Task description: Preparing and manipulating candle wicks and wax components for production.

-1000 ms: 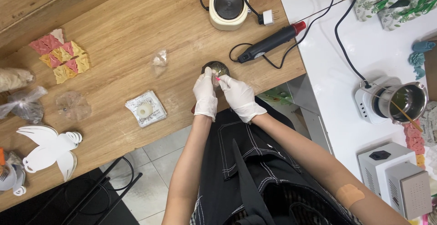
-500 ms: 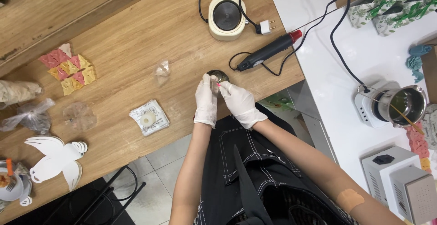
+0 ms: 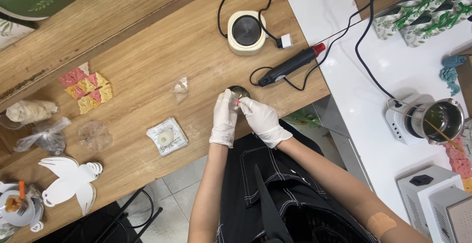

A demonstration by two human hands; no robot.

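Two gloved hands meet over our wooden table: our left hand and right hand pinch something small and pinkish above a round dark tin near the table's edge. We cannot make out the tin's contents, half hidden by fingers.

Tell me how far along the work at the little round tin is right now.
Looks early. Set out already: the round tin on the wooden table, the hot plate and heat gun behind it, both apparently unplugged. In hand: the gloved left hand and right hand meet over the tin, pinching something small and pink. The flat white packet lies untouched. The tin's contents aren't visible.
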